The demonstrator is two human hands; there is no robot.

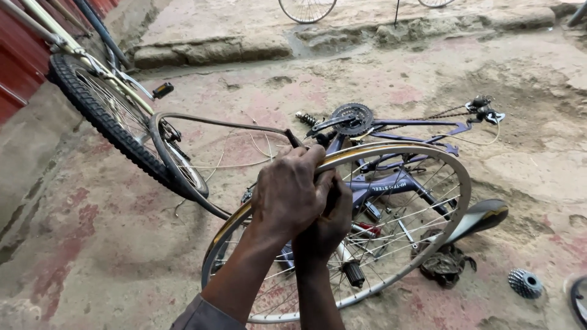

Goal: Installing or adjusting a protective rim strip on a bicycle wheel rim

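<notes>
I hold a spoked bicycle wheel (428, 244) with a silver and yellow rim upright in front of me. My left hand (286, 197) wraps over the rim's upper left edge. Tucked just under it, my right hand (329, 227) grips the same spot of the rim. A thin dark tyre (183, 177) hangs half off the wheel, looping out to the left from under my hands. Behind the wheel a purple bicycle frame (397, 182) lies on the ground with its chainring (353, 118) facing up.
A bicycle with a black tyre (104, 119) leans against the red wall at left. A loose sprocket cluster (524, 283), a dark rag (446, 264) and a mudguard (484, 216) lie at right. A raised concrete step (208, 52) runs along the back, with another wheel (307, 9) on it.
</notes>
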